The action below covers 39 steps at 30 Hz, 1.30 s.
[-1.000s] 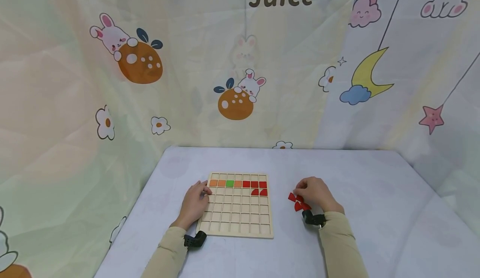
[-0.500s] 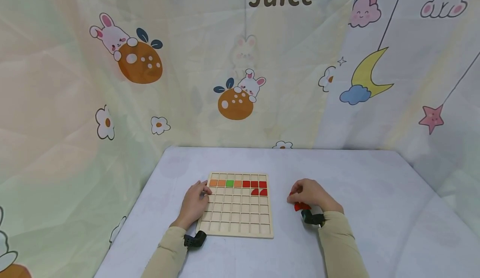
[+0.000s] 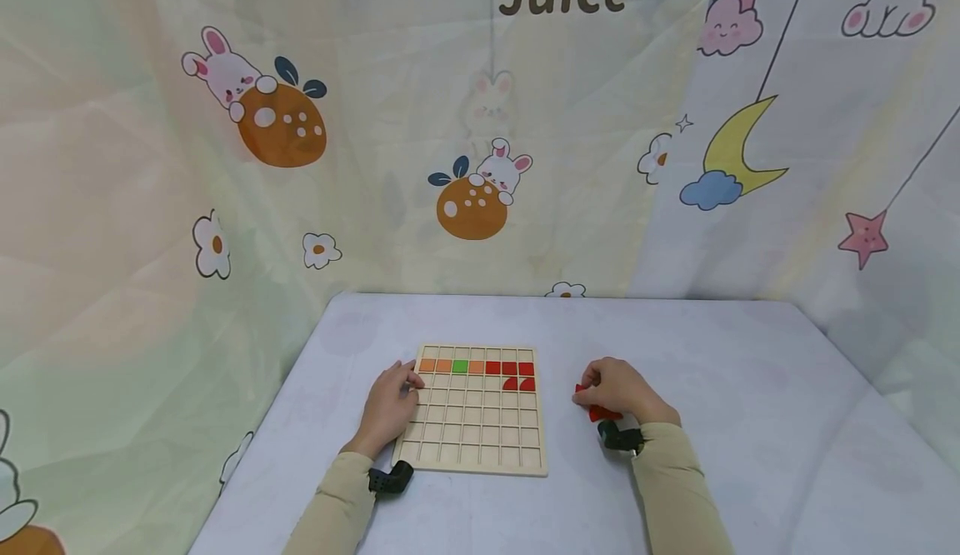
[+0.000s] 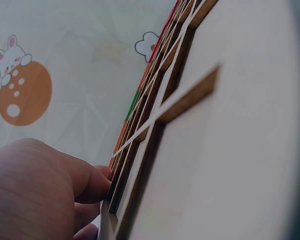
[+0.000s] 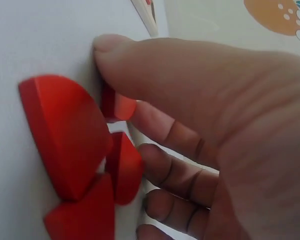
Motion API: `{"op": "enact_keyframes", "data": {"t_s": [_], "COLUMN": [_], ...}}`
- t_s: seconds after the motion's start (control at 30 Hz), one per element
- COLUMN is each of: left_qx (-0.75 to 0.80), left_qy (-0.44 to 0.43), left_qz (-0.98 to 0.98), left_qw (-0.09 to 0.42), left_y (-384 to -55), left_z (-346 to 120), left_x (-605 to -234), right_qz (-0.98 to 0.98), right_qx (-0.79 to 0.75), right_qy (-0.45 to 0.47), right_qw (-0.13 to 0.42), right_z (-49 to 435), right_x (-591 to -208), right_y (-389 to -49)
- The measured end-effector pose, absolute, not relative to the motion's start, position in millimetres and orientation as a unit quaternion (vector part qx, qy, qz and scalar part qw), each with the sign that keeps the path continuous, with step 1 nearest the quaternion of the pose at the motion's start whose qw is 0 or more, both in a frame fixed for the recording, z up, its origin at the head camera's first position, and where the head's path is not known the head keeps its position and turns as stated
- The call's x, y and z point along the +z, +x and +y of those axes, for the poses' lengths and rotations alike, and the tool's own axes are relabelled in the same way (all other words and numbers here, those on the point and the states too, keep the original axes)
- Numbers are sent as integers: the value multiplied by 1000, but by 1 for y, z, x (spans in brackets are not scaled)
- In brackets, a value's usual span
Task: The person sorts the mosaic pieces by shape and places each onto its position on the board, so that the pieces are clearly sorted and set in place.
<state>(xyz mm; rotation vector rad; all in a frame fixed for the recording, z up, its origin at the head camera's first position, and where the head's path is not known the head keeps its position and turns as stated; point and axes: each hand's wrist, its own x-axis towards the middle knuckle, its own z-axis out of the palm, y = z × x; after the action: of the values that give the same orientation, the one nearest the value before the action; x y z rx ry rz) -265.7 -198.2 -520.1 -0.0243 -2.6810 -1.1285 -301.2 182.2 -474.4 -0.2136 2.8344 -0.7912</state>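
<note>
Partly hidden, red piece [image 5: 123, 107] pinched in right hand [image 3: 626, 390]; left hand [image 3: 389, 402], grip unclear.

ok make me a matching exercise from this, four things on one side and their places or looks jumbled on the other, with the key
Column one
1. left hand
2. right hand
3. green tile
4. grid board

Column two
A. pale wood, ruled into squares
B. with orange tiles on both sides, in the same row
C. thumb and fingers at the loose red pieces
D. fingers at the board's left edge

Right pairs: 1-D, 2-C, 3-B, 4-A
</note>
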Motion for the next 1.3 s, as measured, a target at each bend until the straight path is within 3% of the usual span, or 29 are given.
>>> {"op": "enact_keyframes", "data": {"t_s": [0.87,1.3], "left_qx": [-384,-384], "left_qy": [-4,-5], "left_qz": [-916,-916], "left_qw": [114,114], "left_y": [-265,-264], "left_z": [-197,-198], "left_x": [-517,-519], "right_qz": [956,953], "right_qx": [-272,-290], "right_qy": [-71,-81], "right_qw": [82,45], "right_z": [170,171], "right_x": [-472,-473], "right_y": [-305,-304]}}
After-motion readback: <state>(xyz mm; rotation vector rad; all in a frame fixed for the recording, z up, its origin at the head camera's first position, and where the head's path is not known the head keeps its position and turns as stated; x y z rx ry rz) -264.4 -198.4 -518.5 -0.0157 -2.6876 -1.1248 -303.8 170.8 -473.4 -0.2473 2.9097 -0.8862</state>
